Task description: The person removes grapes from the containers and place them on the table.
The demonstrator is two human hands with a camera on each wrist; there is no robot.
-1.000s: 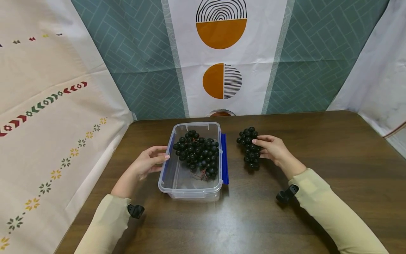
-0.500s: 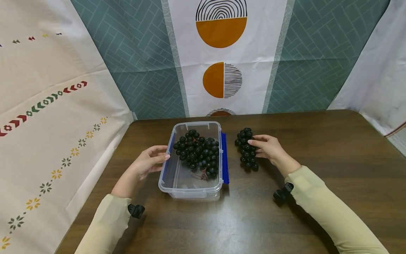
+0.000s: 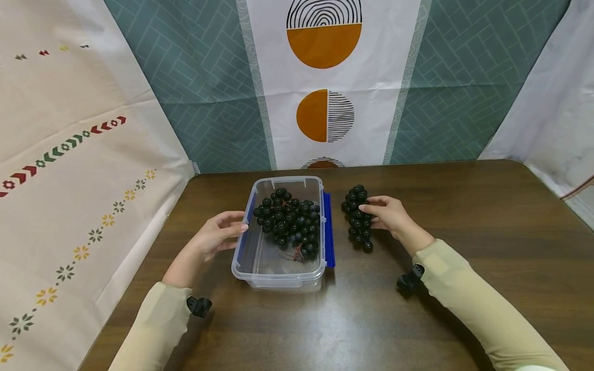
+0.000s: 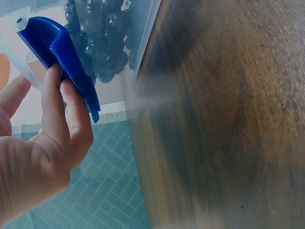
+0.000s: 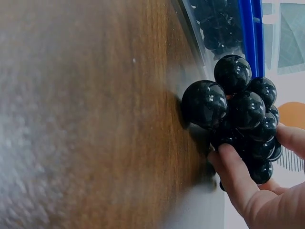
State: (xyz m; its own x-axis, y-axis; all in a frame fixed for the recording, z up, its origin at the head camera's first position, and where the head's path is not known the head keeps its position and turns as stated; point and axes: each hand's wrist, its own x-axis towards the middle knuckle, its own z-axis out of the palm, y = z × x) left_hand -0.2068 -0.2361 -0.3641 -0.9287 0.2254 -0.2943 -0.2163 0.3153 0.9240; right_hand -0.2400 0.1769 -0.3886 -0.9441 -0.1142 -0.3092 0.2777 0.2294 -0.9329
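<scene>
A clear plastic container point(image 3: 274, 281) with blue side flaps stands lidless on the table, with dark grapes point(image 3: 287, 219) and a reddish stem inside it. My left hand point(image 3: 217, 238) grips its left side, thumb at the rim. In the left wrist view, fingers point(image 4: 55, 112) press against the blue flap point(image 4: 64, 57). To the right of the container, my right hand point(image 3: 392, 216) pinches a smaller bunch of dark grapes point(image 3: 357, 219) between thumb and fingers. The right wrist view shows these grapes point(image 5: 245, 109) close to the tabletop; whether they touch it I cannot tell.
The brown wooden table point(image 3: 417, 309) reaches back to a teal and white cloth point(image 3: 223, 103) hanging behind it. White patterned fabric point(image 3: 93, 206) borders the left side. A second blue flap point(image 3: 328, 232) hangs on the container's right side.
My right hand has shifted a little to the left, bringing the held grapes nearer the container. The left hand and the container have stayed in place.
</scene>
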